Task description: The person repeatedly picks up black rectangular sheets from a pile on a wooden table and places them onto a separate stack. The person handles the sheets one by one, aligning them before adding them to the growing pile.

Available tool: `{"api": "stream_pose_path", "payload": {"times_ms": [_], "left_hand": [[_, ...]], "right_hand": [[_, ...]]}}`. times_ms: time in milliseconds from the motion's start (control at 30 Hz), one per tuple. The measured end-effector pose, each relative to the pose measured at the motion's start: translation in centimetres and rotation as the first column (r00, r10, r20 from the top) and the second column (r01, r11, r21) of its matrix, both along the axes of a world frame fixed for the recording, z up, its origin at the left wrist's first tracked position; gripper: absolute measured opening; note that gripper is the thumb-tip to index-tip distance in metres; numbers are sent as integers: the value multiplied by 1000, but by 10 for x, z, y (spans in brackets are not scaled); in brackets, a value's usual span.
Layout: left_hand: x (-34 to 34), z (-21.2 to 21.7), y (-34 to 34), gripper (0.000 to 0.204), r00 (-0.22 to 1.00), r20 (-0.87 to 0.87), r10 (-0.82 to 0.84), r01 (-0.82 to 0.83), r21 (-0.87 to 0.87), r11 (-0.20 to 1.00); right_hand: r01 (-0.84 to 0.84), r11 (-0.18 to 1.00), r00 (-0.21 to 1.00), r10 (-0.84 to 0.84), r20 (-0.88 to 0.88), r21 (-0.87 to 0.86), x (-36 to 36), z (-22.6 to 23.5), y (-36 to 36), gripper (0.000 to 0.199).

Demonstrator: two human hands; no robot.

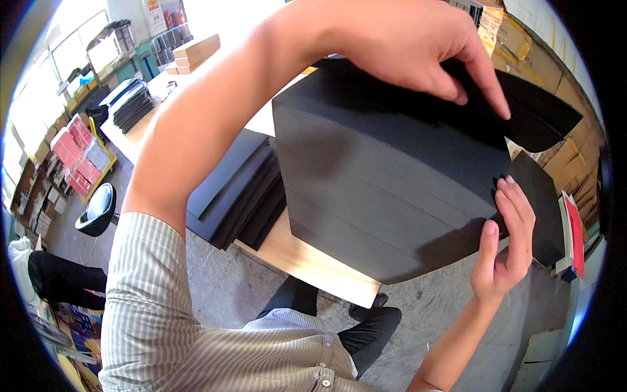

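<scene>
Peeling the top black sheet (522,111) with left hand (405,46) fingers pinching; right hand (506,242) fingers steadying stack (385,189), uncurled.

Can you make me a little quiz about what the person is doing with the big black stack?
1. True or false: the left hand rests on top of the tall black stack of sheets.
2. Where does the right hand touch the stack? A) its right edge B) underneath it C) nowhere
3. What lies on the wooden table to the left of the tall stack?

Key
1. True; its fingers lift the top black sheet.
2. A.
3. A lower pile of black sheets.
</scene>
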State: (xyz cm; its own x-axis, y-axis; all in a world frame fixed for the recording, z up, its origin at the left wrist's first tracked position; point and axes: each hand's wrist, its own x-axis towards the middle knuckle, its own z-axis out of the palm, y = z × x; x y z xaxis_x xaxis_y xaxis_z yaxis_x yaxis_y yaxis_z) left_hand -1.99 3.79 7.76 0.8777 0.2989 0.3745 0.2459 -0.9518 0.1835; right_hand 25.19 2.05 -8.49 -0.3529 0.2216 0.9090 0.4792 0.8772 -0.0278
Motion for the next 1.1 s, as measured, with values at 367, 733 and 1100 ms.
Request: {"api": "stream_pose_path", "payload": {"times_ms": [367, 733, 1100], "left_hand": [[-17, -1, -5, 39, 999, -38, -21, 22, 34, 999], [-11, -12, 5, 39, 995, -4, -99, 99, 88, 991], [4, -25, -3, 54, 971, -128, 202, -206, -21, 978]], "right_hand": [[76, 997, 997, -76, -8, -18, 1, 4, -4, 18], [49, 989, 997, -40, 62, -138, 10, 27, -13, 13], [-75, 984, 971, 36, -235, -160, 4, 26, 7, 7]]}}
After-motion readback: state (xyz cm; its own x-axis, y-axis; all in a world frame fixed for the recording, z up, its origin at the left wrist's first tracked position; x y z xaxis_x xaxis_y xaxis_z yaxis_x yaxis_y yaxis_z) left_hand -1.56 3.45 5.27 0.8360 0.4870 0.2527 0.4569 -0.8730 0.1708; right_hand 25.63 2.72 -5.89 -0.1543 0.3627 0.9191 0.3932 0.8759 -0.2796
